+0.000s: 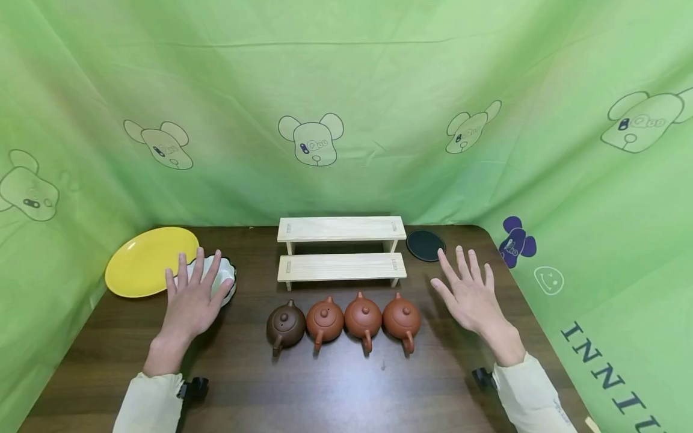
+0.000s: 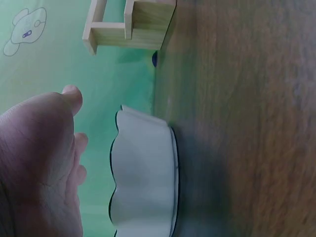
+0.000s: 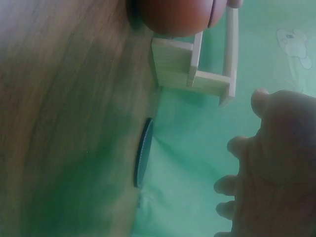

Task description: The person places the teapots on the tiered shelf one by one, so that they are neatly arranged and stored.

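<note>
Fingers spread, my left hand (image 1: pixel 190 304) hovers over the near side of a white scalloped bowl (image 1: pixel 226 273), partly hiding it; the left wrist view shows the bowl's dark rim. My right hand (image 1: pixel 472 294) is likewise spread and holds nothing, above the table near a round black coaster (image 1: pixel 425 245). Between the hands stands a row of teapots: a dark brown teapot (image 1: pixel 286 326) at the left, then a reddish teapot (image 1: pixel 325 320), another reddish teapot (image 1: pixel 363 317) and a last reddish teapot (image 1: pixel 402 319). Their handles point towards me.
Behind the teapots stands a two-step pale wooden rack (image 1: pixel 342 266). A yellow oval plate (image 1: pixel 146 264) lies at the back left, beside the bowl. Green curtain (image 1: pixel 379 72) with printed bear heads encloses the brown table (image 1: pixel 335 391) at the back and sides.
</note>
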A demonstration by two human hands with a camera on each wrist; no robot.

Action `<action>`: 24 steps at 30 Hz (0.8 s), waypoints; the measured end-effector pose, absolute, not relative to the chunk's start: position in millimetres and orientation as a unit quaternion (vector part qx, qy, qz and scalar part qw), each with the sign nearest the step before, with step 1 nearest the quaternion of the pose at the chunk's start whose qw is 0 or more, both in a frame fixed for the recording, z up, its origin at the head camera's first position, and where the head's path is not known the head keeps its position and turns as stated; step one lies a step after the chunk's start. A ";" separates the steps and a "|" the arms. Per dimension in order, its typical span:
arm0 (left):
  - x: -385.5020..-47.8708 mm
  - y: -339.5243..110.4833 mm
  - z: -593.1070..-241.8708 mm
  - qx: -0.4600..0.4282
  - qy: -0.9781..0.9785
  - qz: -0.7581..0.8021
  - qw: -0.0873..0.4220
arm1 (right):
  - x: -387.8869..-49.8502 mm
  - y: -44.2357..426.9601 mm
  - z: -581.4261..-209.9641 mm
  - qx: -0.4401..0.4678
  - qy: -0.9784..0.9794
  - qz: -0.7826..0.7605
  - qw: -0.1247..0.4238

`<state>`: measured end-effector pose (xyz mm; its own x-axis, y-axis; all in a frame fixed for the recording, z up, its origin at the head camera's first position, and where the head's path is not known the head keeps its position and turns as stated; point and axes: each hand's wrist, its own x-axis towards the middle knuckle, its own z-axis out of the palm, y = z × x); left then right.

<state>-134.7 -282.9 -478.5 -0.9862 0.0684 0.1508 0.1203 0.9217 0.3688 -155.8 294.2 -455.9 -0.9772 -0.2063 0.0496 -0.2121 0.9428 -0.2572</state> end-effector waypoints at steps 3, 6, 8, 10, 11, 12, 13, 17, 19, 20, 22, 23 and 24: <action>-133.4 -280.7 -479.6 -0.051 -0.978 -0.192 0.071 | -154.4 292.5 -455.8 0.107 -0.986 0.128 0.013; -132.3 -278.1 -480.0 -0.055 -0.976 -0.195 0.079 | -152.1 290.5 -455.4 0.108 -0.986 0.127 0.015; -131.8 -275.8 -480.1 -0.058 -0.975 -0.196 0.088 | -150.1 288.9 -455.6 0.109 -0.986 0.128 0.018; -131.3 -272.7 -480.2 -0.062 -0.974 -0.199 0.094 | -147.8 287.5 -456.4 0.110 -0.985 0.131 0.022; -131.1 -270.9 -480.5 -0.064 -0.973 -0.201 0.096 | -146.5 286.8 -457.0 0.110 -0.985 0.131 0.025; -130.8 -268.8 -480.9 -0.066 -0.972 -0.203 0.098 | -145.1 286.2 -457.8 0.111 -0.985 0.131 0.026; -130.1 -266.9 -481.3 -0.069 -0.971 -0.205 0.098 | -143.8 285.4 -458.8 0.112 -0.985 0.130 0.028; -127.4 -258.3 -483.0 -0.078 -0.969 -0.212 0.096 | -139.0 282.6 -464.7 0.118 -0.984 0.127 0.042; -126.1 -254.0 -483.5 -0.080 -0.969 -0.213 0.098 | -137.2 281.2 -468.7 0.125 -0.983 0.126 0.055; -125.7 -251.9 -483.4 -0.080 -0.969 -0.213 0.098 | -136.3 280.4 -470.8 0.131 -0.982 0.124 0.061; -125.0 -247.4 -483.9 -0.081 -0.968 -0.213 0.100 | -133.7 279.0 -475.0 0.143 -0.979 0.125 0.071; -124.8 -245.0 -484.2 -0.083 -0.968 -0.216 0.101 | -132.2 278.4 -477.3 0.148 -0.978 0.126 0.078; -124.5 -242.5 -484.6 -0.084 -0.967 -0.218 0.100 | -130.2 277.9 -479.6 0.154 -0.976 0.128 0.086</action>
